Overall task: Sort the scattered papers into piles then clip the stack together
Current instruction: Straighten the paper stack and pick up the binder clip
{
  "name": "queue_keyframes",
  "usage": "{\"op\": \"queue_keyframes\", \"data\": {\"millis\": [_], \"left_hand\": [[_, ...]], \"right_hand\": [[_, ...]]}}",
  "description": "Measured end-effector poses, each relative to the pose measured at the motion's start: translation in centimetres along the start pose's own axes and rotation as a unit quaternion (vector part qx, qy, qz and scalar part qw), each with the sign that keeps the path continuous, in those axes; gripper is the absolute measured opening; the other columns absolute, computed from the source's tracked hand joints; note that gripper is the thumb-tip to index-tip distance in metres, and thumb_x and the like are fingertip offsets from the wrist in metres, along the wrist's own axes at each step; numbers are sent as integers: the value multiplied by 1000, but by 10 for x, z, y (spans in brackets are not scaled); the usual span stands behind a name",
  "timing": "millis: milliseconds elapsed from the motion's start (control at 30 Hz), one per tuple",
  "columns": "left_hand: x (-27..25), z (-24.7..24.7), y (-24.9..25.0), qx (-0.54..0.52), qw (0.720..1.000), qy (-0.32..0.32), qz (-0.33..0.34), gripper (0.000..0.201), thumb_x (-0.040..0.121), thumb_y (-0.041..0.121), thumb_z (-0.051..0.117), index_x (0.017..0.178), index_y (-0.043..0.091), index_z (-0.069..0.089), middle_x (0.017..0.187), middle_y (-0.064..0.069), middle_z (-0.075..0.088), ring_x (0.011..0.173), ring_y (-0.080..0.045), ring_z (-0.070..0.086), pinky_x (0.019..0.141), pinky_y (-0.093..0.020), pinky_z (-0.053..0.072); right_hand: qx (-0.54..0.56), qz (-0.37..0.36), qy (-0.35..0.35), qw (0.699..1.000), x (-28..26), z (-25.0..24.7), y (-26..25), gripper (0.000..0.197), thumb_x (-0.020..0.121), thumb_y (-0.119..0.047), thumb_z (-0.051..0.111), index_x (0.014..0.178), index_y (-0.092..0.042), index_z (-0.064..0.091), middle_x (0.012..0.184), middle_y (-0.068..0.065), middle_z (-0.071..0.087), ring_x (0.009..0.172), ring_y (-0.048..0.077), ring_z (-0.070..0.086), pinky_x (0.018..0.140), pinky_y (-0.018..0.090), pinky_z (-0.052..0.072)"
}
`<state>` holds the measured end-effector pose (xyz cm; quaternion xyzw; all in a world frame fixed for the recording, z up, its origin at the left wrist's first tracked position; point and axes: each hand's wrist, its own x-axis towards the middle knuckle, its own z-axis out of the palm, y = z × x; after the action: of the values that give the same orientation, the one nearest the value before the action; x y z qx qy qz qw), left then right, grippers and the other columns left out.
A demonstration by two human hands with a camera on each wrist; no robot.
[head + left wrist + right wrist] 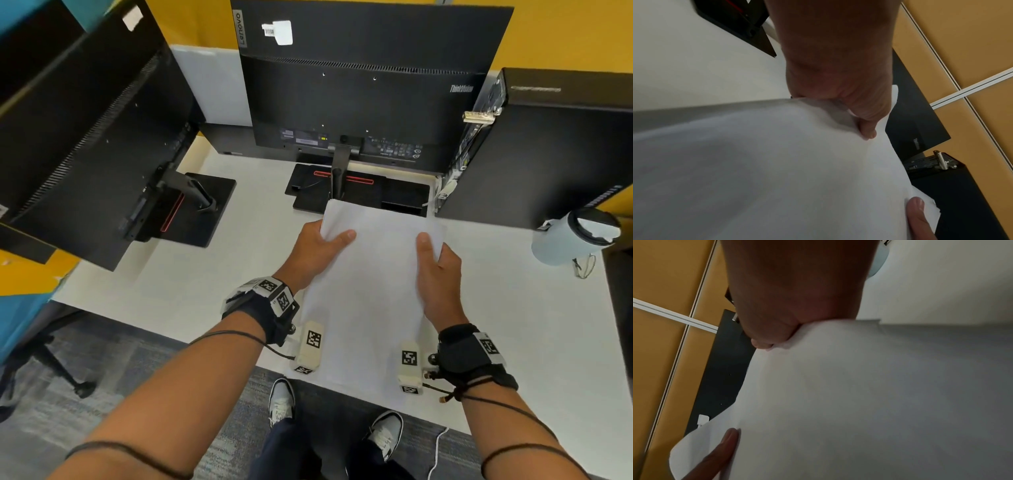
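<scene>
A stack of white papers (370, 291) is held tilted above the white desk (205, 284), its far edge over a monitor base. My left hand (325, 243) grips the stack's left edge, thumb on top and fingers underneath. My right hand (433, 260) grips the right edge the same way. The left wrist view shows the papers (777, 162) under my left hand (838, 73). In the right wrist view the papers (859, 394) curve down from my right hand (793, 296). The top corners of the sheets are slightly uneven. No clip is on the stack.
Two black monitors (359, 85) (85, 137) stand with their backs to me, their bases (394, 198) on the desk. To the right are a black computer tower (548, 154), a pale lidded cup (572, 240) and a small wire object (584, 265). A chair base (51, 359) stands below left.
</scene>
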<state>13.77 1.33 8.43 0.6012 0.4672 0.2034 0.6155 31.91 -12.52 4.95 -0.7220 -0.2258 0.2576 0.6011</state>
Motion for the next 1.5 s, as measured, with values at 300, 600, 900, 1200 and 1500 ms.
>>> {"op": "queue_keyframes", "data": {"millis": [300, 600, 900, 1200, 1500], "left_hand": [[-3, -12, -10, -104, 984, -101, -105, 42, 91, 39, 79, 124, 14, 72, 115, -8, 79, 107, -29, 76, 99, -52, 59], [-12, -6, 36, -131, 989, 18, 69, 20, 87, 15, 83, 103, 25, 75, 99, 5, 81, 93, -13, 78, 82, -32, 64], [-20, -4, 35, -102, 990, 2, 94, 35, 88, 15, 82, 115, 33, 70, 110, 5, 78, 103, -11, 75, 86, -34, 63], [-10, -25, 56, 67, 992, 25, 106, 22, 90, 33, 80, 103, 15, 79, 93, 1, 80, 81, -12, 78, 73, -31, 64], [-12, -48, 21, 190, 981, 32, 7, 24, 86, 48, 81, 86, 26, 69, 85, 2, 73, 78, -15, 73, 63, -25, 54]], "right_hand": [[22, 19, 14, 999, 12, 8, -15, 23, 109, -41, 56, 104, -26, 72, 98, -10, 76, 85, -5, 72, 76, 15, 56], [89, -81, -8, 993, 5, -10, -91, 22, 94, -28, 81, 112, -32, 71, 107, -18, 79, 105, 6, 76, 87, 26, 61], [17, -36, -70, 997, 1, -12, -49, 56, 79, -40, 94, 129, -30, 72, 118, -6, 79, 110, 18, 76, 90, 48, 64], [94, 102, -137, 981, 23, -17, -24, 36, 98, -42, 70, 121, -14, 73, 110, 0, 81, 101, 18, 77, 88, 37, 61], [14, 201, 72, 977, 83, -27, 62, 17, 103, -27, 68, 91, -15, 71, 113, 21, 77, 81, 24, 71, 78, 31, 61]]}}
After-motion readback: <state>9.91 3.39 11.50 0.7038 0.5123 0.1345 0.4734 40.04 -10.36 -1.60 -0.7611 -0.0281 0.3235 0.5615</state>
